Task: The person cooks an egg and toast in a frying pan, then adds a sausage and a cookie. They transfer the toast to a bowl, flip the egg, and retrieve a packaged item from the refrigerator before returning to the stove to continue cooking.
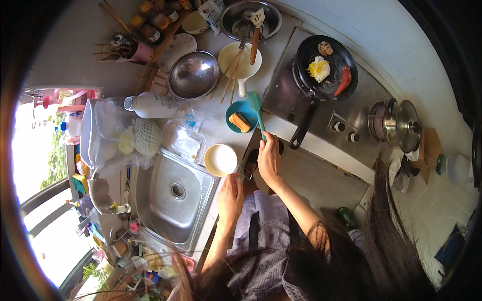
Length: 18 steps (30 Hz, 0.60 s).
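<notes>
My right hand [269, 158] is closed around the handle of a teal spatula [254, 101]. The spatula's broad head lies by the upper right rim of a small blue bowl [230, 126], which has a piece of golden-brown food [240, 122] in it. Beside the sink, at the counter's edge, stands a pale round bowl [221, 160] with a white inside. The fingertips of my left hand [230, 197] are at its near rim; whether they grip it cannot be told. Beyond, a black frying pan [318, 84] on the stove holds an egg [320, 69], a browned patty [325, 48] and a reddish piece of food [343, 81].
The steel sink [169, 210] is on the left, with a clear plastic tray [183, 141] at its far rim. A white bottle [150, 105] lies behind. A cream pan [243, 62] carries chopsticks and a turner. The frying pan's handle [304, 124] overhangs the stove's front. A lidded pot [399, 126] stands right.
</notes>
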Available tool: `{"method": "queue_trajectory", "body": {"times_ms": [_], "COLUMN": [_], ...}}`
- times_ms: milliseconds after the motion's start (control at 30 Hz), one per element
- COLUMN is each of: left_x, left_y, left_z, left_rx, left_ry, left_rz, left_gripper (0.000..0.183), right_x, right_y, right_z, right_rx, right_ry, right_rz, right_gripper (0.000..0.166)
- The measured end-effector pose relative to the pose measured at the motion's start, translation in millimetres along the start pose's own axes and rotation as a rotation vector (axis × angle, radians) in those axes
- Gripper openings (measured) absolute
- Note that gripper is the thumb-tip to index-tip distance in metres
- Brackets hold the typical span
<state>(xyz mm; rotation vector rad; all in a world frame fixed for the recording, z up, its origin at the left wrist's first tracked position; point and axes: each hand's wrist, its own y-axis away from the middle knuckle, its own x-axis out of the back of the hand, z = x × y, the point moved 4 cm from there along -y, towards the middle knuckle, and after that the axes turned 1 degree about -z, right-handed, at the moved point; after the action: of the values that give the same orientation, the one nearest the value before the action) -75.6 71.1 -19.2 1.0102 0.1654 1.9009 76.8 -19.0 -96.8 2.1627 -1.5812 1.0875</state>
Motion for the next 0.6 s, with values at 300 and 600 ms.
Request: {"method": "queue_trajectory", "body": {"times_ms": [300, 600], "left_x": [15.1, 18.6], "left_y": [-1.9, -3.8], "left_z": [-13.1, -16.5], "left_rx": [-0.049, -0.077], "left_ry": [-0.047, -0.074], "left_rz": [-0.042, -0.074], "left_gripper": [0.026, 0.025], "right_x": [-25.7, -14.8], "right_y": [3.2, 2.2], "right_z": [-15.6, -26.0], "right_rx": [-0.086, -0.214], "right_ry": [-0.104, -0.23], "right_rz": [-0.034, -0.125], "right_gripper": [0.038, 0.041]}}
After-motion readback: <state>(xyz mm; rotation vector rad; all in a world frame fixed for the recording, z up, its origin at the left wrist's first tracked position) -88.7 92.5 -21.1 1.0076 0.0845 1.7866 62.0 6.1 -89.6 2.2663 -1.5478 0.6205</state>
